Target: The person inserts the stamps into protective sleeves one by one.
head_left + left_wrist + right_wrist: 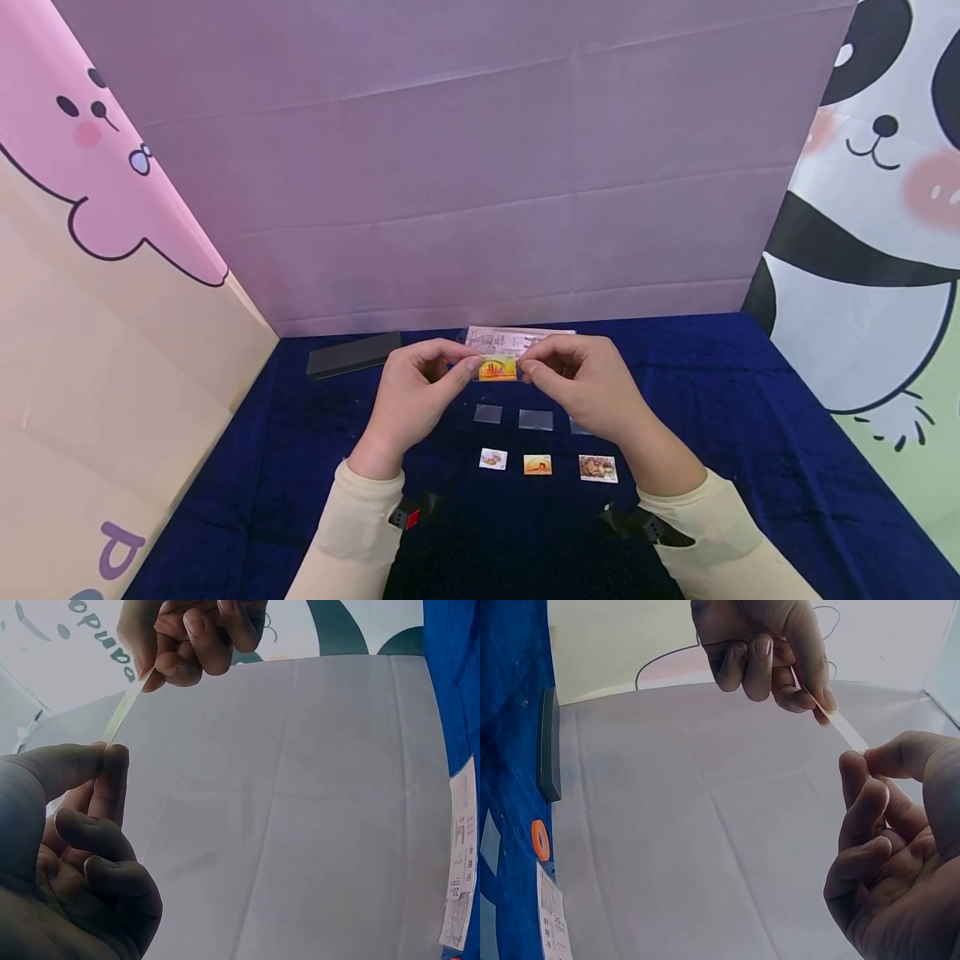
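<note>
A small yellow and orange stamp (497,368) is held up above the table between both hands. My left hand (408,404) pinches its left edge between thumb and index finger. At its right edge, my right hand (600,392) pinches with thumb and index finger. Both wrist views show the stamp nearly edge-on, as a thin strip; whether a clear sleeve covers it, I cannot tell. Below the hands lie clear sleeves (536,420) in a row, the rightmost partly behind the right hand. Nearer me are a white stamp (492,458), an orange stamp (537,465) and a brown stamp (597,468).
A long dark box (354,355) lies at the back left of the blue cloth (292,467). Printed pinkish paper (498,339) lies behind the hands. The right wrist view shows an orange ring (541,840) near it. Fabric walls stand at the back and sides.
</note>
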A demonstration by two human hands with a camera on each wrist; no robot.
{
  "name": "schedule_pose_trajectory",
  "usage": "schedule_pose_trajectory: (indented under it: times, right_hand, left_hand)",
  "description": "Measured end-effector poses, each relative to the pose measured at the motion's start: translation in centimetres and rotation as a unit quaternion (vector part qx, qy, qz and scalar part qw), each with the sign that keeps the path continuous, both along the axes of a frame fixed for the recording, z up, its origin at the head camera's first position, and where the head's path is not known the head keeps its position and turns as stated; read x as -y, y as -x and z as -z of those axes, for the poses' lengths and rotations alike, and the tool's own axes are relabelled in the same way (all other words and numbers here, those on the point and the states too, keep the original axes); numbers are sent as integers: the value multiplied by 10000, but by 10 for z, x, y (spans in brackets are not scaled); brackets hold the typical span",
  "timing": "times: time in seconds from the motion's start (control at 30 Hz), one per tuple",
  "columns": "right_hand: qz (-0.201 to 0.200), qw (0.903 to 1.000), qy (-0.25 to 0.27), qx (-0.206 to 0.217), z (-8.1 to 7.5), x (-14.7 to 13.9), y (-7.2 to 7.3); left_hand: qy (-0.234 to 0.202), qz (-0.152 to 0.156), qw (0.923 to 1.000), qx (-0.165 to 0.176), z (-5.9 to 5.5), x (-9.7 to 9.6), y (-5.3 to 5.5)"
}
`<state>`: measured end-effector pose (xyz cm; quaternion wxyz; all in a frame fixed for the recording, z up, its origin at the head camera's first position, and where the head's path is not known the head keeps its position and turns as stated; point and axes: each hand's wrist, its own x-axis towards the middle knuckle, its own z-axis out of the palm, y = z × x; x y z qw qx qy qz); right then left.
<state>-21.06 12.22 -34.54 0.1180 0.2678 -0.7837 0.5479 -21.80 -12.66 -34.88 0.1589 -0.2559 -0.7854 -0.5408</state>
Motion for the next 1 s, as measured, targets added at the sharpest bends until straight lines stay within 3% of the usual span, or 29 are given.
schedule_pose_trajectory:
  times: [0.2,0.53,1.0]
  right_hand:
    - [111,9998,-132,-25,1,-1,1]
    - [193,9967,-735,299,14,3,15]
    - [-227,9856,-1404,909,51,13,39]
  left_hand:
    - [23,-105,9999,-30,2,5,4]
    - [74,-598,9981,120,10,38,27]
    - [68,-975,9891,1098,47,73,64]
